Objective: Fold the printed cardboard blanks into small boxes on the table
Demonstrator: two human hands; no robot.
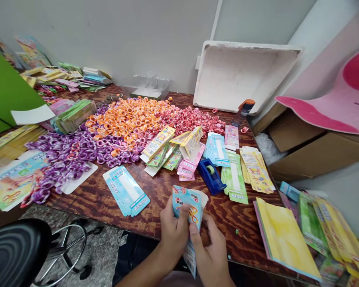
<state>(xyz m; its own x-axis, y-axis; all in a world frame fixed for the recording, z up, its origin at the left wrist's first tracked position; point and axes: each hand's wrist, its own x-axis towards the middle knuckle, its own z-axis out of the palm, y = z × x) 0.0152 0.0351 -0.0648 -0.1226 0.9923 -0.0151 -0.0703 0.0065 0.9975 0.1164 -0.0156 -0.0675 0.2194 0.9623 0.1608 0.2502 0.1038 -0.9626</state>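
A light blue printed cardboard box (pixel 188 196) is held upright at the table's front edge, between both my hands. My left hand (pixel 174 229) grips its left side, thumb pressed on the printed face. My right hand (pixel 209 247) is closed around its right side, its thumb on the front; some of those fingers are hidden behind the card. A white flap shows at the box's upper right. Just beyond the hands lies a dark blue tape dispenser (pixel 212 179) with a greenish roll. To the left, a flat blue carton (pixel 126 190) rests on the wooden table (pixel 92 199).
Heaped across the table are orange rings (pixel 131 119), red rings (pixel 191 119) and purple rings (pixel 62 147). Folded yellow boxes (pixel 158 142) lie before them. A bottle (pixel 243 112) stands by a white foam box (pixel 245 75). A black stool (pixel 14 255) is at lower left.
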